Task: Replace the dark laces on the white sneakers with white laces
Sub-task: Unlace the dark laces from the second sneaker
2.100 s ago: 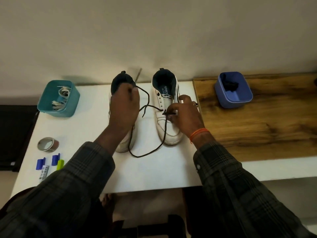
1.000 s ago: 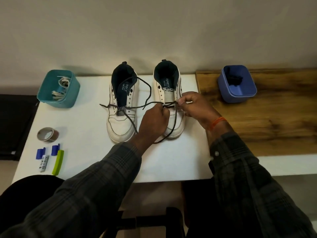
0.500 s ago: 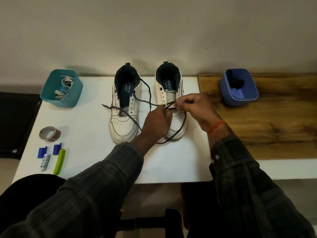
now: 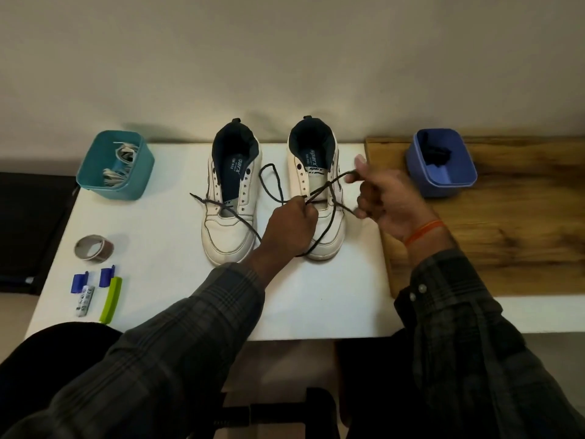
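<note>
Right sneaker [image 4: 319, 213], on white table [image 4: 158, 248] beside its mate: dark lace [image 4: 329, 213] down to the lowest eyelets, so unlacing is nearly done. Next move likely calls for drawing the lace fully free. Left hand [image 4: 292, 228] pinches the lace at mid-shoe, fingers curled. Right hand [image 4: 387, 201] half spread, seemingly hooking a strand near its fingertips; grip unclear. White laces [image 4: 118, 164] wait in teal bin [image 4: 114, 188].

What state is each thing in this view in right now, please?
Left sneaker: upright, dark lace only in its lowest eyelets.
Right sneaker: upright, dark lace partly pulled out.
Dark lace: pinched by both hands.
Left hand: pinching lace.
Right hand: pinching lace.
Teal bin: holds white laces.
Blue bin: holds something dark.
</note>
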